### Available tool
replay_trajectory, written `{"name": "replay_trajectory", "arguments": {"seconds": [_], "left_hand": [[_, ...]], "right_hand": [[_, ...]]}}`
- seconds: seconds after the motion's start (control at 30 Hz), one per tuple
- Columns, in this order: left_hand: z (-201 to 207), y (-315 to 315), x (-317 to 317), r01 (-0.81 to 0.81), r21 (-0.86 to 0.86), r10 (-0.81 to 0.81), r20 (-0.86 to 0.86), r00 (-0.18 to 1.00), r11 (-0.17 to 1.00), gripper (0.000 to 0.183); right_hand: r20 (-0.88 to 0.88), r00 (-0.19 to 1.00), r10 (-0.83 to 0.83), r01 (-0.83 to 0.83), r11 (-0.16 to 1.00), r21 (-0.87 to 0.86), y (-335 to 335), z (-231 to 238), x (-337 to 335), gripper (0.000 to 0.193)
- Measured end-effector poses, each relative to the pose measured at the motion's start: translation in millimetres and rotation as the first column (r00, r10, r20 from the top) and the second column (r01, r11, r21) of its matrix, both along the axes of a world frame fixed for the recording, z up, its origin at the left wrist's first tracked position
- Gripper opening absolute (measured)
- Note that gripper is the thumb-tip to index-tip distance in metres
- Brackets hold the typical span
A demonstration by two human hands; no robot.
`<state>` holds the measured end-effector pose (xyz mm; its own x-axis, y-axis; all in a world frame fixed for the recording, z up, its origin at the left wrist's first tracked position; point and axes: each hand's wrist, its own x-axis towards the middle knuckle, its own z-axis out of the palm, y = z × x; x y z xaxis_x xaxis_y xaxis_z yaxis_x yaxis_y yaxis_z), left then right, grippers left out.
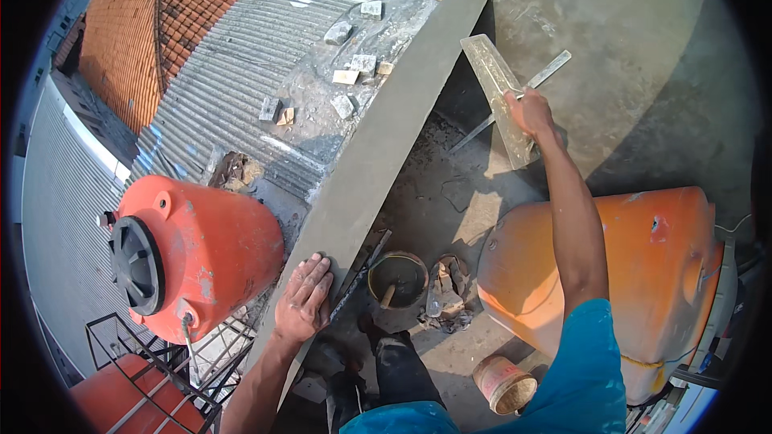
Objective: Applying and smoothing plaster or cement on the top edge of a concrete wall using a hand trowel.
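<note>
My left hand (304, 297) lies flat on the smooth grey mortar top of a long wall (386, 145), fingers stretched out. Out ahead, my right hand (532, 116) is closed on a long rectangular plastering float (494, 80), raised beside the wall. The float's face is smeared with mortar. A straight, thin bar (551, 68) crosses behind the float; I cannot tell whether my right hand holds it too. Below the wall stands a bucket (399, 273) of grey mortar with a wooden handle (388, 296) sticking out.
Left of the wall are an orange water tank (217, 253) with a black lid and a corrugated roof (233, 88) with several broken blocks. A big orange tank (611, 265) lies to the right. A torn bag (446, 289) and small pail (505, 386) sit near my feet.
</note>
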<state>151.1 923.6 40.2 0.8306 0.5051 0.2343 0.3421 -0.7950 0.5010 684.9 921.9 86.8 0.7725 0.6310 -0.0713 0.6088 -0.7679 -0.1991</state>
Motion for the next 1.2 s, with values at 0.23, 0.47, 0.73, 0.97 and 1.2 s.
{"name": "replay_trajectory", "arguments": {"seconds": [0.23, 0.47, 0.73, 0.97, 1.2], "left_hand": [[-1, 0, -4, -0.013, -0.026, 0.013, -0.015, 1.000, 1.000, 0.041], [-1, 1, 1, 0.003, -0.042, -0.003, -0.012, 1.000, 0.999, 0.042], [0, 0, -3, -0.016, -0.023, 0.015, -0.046, 0.999, 1.000, 0.044], [0, -1, 0, -0.015, -0.008, 0.015, -0.019, 1.000, 1.000, 0.042], [-1, 1, 1, -0.001, 0.009, 0.001, 0.000, 1.000, 1.000, 0.038]], "right_hand": [[-0.037, 0.999, 0.038, -0.037, 0.999, 0.026, 26, -9, -5, 0.062], [-0.044, 0.990, 0.133, -0.133, 0.991, 0.001, 86, 4, -21, 0.059], [-0.121, 0.992, 0.038, -0.043, 0.998, -0.034, -2, 10, -20, 0.066], [-0.100, 0.993, 0.070, -0.066, 0.997, 0.046, 1, -6, -68, 0.060], [-0.144, 0.977, 0.154, -0.153, 0.988, 0.022, 51, 24, -100, 0.063]]}}
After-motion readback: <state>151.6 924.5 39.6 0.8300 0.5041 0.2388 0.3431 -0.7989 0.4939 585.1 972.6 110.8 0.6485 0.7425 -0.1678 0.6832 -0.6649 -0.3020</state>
